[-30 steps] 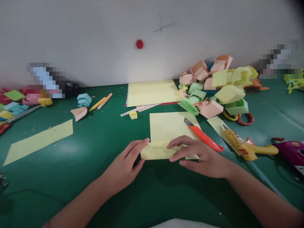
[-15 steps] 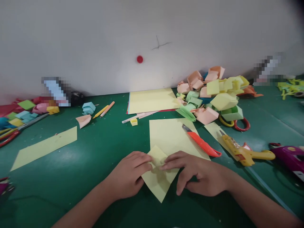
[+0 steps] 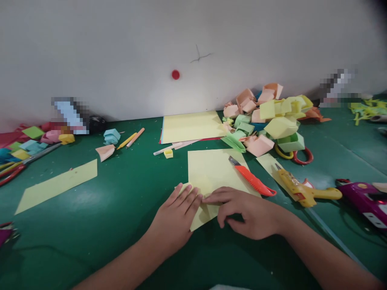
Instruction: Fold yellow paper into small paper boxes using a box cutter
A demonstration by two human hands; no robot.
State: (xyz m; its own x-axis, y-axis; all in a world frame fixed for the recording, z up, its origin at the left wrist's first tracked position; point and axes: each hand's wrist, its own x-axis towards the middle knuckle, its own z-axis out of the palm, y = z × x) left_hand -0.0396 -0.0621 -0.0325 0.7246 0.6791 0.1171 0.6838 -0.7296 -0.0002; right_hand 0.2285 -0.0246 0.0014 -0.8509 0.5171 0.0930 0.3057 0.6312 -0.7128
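Observation:
A small pale yellow folded paper (image 3: 202, 216) lies on the green table under both hands. My left hand (image 3: 178, 215) rests flat on its left part with fingers stretched out and covers much of it. The fingertips of my right hand (image 3: 246, 211) touch its upper right side; the index and middle fingers reach forward, the thumb is apart and curled. Just beyond lies a larger yellow sheet (image 3: 211, 167), partly beneath the folded piece. An orange-red utility knife (image 3: 254, 179) sits on that sheet with its blade pointing away from me.
To the right are a yellow glue gun (image 3: 302, 189), a purple device (image 3: 365, 197) and a heap of folded paper shapes (image 3: 263, 121). Leftward lie a yellow strip (image 3: 60, 183), scissors (image 3: 27, 161) and pens (image 3: 131, 139). A paper stack (image 3: 192, 127) lies against the wall.
The folded paper has turned, its corner no longer pointing straight at me. My left hand has flattened onto it with fingers spread. My right hand has shifted slightly left.

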